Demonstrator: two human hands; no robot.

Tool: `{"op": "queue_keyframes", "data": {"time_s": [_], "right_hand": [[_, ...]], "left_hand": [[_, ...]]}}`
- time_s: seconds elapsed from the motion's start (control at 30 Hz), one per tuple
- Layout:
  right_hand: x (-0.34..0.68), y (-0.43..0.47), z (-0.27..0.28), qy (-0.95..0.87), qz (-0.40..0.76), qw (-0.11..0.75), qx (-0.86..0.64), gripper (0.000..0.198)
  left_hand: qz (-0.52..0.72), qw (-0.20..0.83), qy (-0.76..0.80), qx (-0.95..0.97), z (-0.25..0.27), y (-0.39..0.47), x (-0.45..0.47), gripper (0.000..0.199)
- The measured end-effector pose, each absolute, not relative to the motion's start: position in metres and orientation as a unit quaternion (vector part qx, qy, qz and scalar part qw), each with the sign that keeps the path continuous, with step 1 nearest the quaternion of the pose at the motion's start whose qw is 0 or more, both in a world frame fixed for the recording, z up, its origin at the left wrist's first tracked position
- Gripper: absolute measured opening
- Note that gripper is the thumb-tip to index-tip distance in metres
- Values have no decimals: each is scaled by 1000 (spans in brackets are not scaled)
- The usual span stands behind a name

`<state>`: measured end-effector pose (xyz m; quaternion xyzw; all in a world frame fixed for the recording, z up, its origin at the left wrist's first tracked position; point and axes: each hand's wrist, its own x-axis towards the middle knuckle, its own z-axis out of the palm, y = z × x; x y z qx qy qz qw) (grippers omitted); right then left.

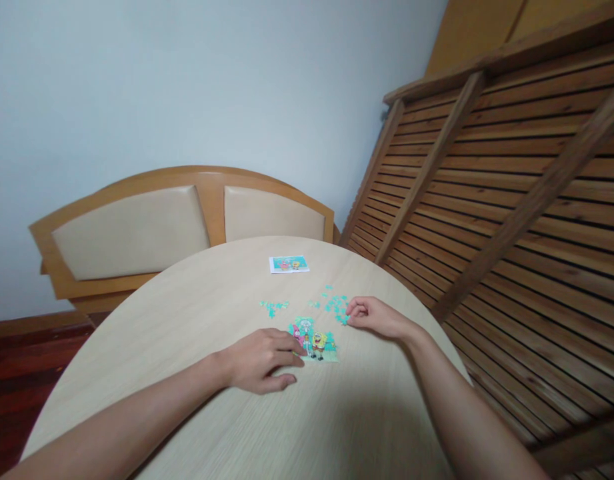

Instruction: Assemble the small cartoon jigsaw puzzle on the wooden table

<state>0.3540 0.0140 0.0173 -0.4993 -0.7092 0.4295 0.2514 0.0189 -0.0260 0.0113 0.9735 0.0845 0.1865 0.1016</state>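
Note:
A partly assembled jigsaw puzzle (pixel 319 345) with cartoon figures on a teal ground lies flat on the round table. My left hand (pixel 267 359) rests over its left edge, fingers stretched out and apart, hiding part of the picture. Loose teal puzzle pieces (pixel 335 304) are scattered just beyond the puzzle on the right. At their near right side is my right hand (pixel 371 316), its fingers curled into a pinch at a teal puzzle piece (pixel 343 320). Its fingertips partly hide what is between them. Another small group of puzzle pieces (pixel 272 309) lies beyond my left hand.
A white-bordered picture card (pixel 289 265) with similar cartoon figures lies toward the far edge of the pale wooden table (pixel 211 293). Behind the table stands a padded headboard (pixel 137 227) against the wall. A slatted wooden panel (pixel 487 200) leans along the right side.

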Motion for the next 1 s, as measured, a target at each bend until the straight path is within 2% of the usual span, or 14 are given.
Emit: {"op": "queue_keyframes", "data": {"time_s": [0.4, 1.0], "right_hand": [[320, -4, 32, -765, 437, 154, -447, 27], [322, -3, 29, -757, 443, 147, -457, 20]], "left_hand": [[196, 94, 85, 972, 9, -23, 17, 23], [195, 98, 86, 972, 10, -23, 18, 24]]}}
